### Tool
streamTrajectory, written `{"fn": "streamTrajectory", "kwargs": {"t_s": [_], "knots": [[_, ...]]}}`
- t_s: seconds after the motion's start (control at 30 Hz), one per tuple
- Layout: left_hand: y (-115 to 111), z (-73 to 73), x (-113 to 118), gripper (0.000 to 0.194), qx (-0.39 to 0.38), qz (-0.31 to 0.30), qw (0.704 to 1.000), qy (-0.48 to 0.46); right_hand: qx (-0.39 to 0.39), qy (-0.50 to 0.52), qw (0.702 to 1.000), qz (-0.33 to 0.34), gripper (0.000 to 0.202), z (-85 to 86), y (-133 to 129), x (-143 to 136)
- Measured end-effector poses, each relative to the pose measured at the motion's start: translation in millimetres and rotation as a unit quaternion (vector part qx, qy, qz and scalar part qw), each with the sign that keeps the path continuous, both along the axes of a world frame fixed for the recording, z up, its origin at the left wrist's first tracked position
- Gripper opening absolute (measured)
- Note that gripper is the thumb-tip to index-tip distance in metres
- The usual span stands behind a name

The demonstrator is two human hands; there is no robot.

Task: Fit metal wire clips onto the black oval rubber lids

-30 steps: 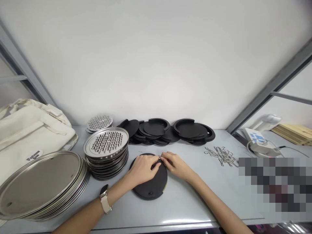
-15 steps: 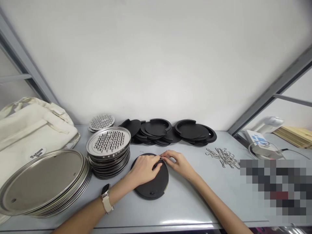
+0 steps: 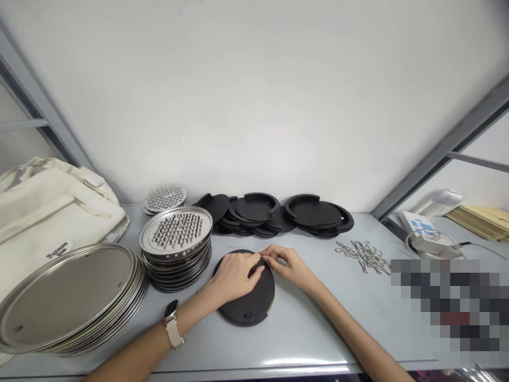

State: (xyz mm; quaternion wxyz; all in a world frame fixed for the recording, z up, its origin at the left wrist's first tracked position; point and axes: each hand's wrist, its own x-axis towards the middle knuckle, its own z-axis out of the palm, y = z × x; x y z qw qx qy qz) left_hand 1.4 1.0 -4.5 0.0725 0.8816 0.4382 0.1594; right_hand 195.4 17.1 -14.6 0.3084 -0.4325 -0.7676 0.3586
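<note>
I am pressing my left hand flat on the black round lid in the middle of the frame while my right hand is pinching a tiny metal clip at its rim, and I should be keeping the lid steady.

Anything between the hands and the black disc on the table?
Nothing visible. The left hand lies flat on the black disc, and the right hand pinches at its far rim, fingertips meeting the left's. The grater stack stands apart to the left, the clips apart to the right.

Grey shelf, black disc, metal trays, wire clips
</note>
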Motion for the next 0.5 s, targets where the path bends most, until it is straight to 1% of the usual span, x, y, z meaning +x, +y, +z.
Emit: {"fn": "streamTrajectory", "kwargs": {"t_s": [0.13, 0.27, 0.5], "knots": [[-0.4, 1.2, 0.1, 0.019, 0.003, 0.007, 1.0, 0.006, -0.04, 0.026, 0.999, 0.01, 0.031, -5.0, 0.3, -1.5], [-0.2, 2.4, 0.0, 0.018, 0.003, 0.003, 1.0, 0.007, -0.036, 0.045, 0.998, 0.008, 0.03, -6.3, -1.3, -2.7], [0.3, 2.4, 0.6, 0.018, -0.008, 0.008, 1.0, 0.007, -0.044, 0.04, 0.998, 0.009, 0.032, -5.5, -0.8, -2.2]]}}
